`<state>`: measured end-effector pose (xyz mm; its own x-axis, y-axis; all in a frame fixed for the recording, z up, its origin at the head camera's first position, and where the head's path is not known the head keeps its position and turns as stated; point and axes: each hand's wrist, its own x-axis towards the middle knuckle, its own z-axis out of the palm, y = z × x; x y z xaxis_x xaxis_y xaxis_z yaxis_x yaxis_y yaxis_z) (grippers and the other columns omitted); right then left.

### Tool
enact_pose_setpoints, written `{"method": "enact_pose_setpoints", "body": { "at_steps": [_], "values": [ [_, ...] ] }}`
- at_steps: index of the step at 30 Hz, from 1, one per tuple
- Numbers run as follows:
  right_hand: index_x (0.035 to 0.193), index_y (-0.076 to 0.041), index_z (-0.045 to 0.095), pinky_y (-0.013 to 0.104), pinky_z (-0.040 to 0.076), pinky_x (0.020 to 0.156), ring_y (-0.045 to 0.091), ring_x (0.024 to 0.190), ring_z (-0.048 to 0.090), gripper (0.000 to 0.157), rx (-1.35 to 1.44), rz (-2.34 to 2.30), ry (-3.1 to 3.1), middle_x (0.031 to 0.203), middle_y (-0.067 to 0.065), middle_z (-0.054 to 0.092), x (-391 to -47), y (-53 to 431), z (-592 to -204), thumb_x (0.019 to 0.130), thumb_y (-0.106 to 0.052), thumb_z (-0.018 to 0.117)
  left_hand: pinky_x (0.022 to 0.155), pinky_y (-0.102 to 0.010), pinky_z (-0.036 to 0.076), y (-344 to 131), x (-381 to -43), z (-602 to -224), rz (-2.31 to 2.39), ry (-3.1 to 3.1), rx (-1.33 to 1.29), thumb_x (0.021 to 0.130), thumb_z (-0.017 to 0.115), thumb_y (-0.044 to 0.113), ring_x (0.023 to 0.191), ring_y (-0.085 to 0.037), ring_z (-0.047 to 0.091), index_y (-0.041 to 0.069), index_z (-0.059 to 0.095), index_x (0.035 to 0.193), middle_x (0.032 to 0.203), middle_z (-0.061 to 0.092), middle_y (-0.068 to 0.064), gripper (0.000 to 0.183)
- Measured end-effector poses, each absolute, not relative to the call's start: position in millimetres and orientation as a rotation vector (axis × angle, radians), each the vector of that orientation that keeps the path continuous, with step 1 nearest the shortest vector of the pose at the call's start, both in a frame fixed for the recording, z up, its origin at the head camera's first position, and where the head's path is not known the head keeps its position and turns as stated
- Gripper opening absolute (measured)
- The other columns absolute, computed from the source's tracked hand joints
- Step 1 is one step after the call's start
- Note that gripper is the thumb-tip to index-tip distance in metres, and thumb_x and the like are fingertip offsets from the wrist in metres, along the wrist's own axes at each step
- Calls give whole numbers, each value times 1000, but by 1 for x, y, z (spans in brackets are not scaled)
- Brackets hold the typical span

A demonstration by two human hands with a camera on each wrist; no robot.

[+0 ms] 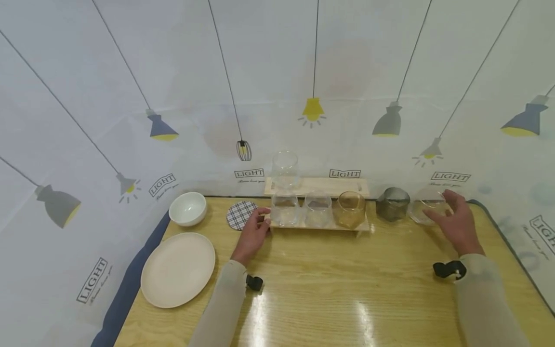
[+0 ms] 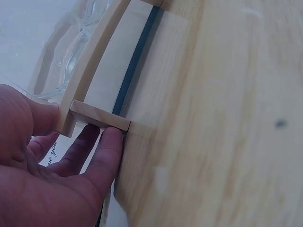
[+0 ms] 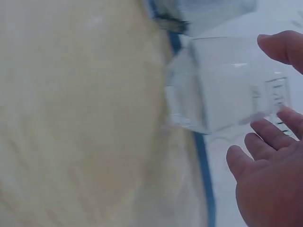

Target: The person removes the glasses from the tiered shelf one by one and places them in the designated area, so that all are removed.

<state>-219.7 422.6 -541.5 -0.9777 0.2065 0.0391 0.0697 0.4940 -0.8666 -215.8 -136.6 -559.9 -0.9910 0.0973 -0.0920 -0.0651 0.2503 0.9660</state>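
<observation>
A two-tier wooden rack (image 1: 318, 227) stands at the back of the table. My left hand (image 1: 255, 231) grips its left end; in the left wrist view the thumb lies on the shelf edge and fingertips touch the side support (image 2: 99, 115). On the lower tier are two clear glasses (image 1: 284, 210) and an amber glass (image 1: 349, 210); another clear glass (image 1: 284, 168) is on the upper tier. Right of the rack, my right hand (image 1: 458, 224) is spread around a clear faceted glass (image 3: 227, 85) standing on the table. Whether its fingertips touch the glass, I cannot tell.
A smoky grey glass (image 1: 392, 205) stands between the rack and the clear glass. On the left are a white bowl (image 1: 188, 209), a checked round coaster (image 1: 241, 215) and a large cream plate (image 1: 178, 270). A wall sheet printed with lamps (image 1: 260, 72) rises behind the table.
</observation>
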Motion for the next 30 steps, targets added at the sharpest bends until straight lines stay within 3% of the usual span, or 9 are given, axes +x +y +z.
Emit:
{"method": "enact_pose_setpoints", "body": {
  "at_steps": [4, 8, 10, 13, 16, 18, 24, 30],
  "values": [
    [169, -15, 21, 51, 21, 132, 27, 165, 15, 87, -254, 1466, -2538, 177, 10, 19, -215, 421, -526, 102, -38, 72, 97, -48, 59, -138, -214, -559, 1863, 2356, 29, 114, 51, 17, 112, -31, 66, 19, 53, 144, 136, 60, -19, 30],
    [168, -19, 24, 49, 22, 132, 26, 165, 17, 84, -250, 1453, -2524, 175, 8, 23, -211, 415, -510, 102, -39, 71, 97, -48, 59, -138, -214, -559, 1871, 2349, 34, 114, 51, 17, 111, -31, 66, 18, 53, 144, 135, 60, -19, 30],
    [167, -19, 30, 39, 28, 131, 23, 163, 23, 82, -251, 1429, -2519, 173, 7, 29, -212, 411, -503, 101, -40, 73, 97, -48, 59, -138, -214, -559, 1870, 2353, 32, 114, 51, 17, 111, -31, 66, 18, 53, 144, 136, 60, -20, 30],
    [162, -18, 38, 14, 39, 116, 13, 152, 39, 76, -239, 1390, -2509, 163, 3, 43, -213, 402, -494, 100, -40, 74, 98, -49, 59, -138, -215, -559, 1872, 2354, 24, 114, 52, 18, 113, -31, 66, 18, 53, 143, 138, 60, -19, 30],
    [157, -14, 45, 2, 43, 93, 3, 135, 49, 68, -187, 1353, -2498, 149, -2, 52, -215, 389, -485, 100, -39, 73, 99, -49, 59, -138, -215, -559, 1875, 2352, 18, 113, 53, 20, 117, -31, 65, 20, 54, 143, 139, 60, -18, 30],
    [155, -12, 47, 1, 43, 87, -3, 127, 49, 64, -138, 1346, -2495, 145, -3, 55, -215, 379, -479, 102, -38, 71, 99, -49, 59, -137, -215, -559, 1875, 2352, 15, 113, 53, 20, 118, -31, 65, 20, 54, 143, 139, 60, -18, 30],
    [153, -10, 49, 3, 41, 87, -11, 120, 49, 59, -5, 1287, -2509, 144, 8, 58, -218, 347, -458, 105, -38, 66, 96, -47, 59, -136, -215, -559, 1878, 2350, 16, 113, 52, 18, 115, -30, 66, 17, 54, 143, 139, 60, -19, 29],
    [152, -11, 53, 5, 43, 87, -5, 121, 54, 53, 147, 1267, -2510, 142, 15, 63, -224, 313, -441, 107, -37, 63, 95, -46, 59, -135, -215, -558, 1878, 2348, 10, 114, 52, 18, 111, -28, 66, 18, 53, 143, 138, 61, -19, 30]
  ]
}}
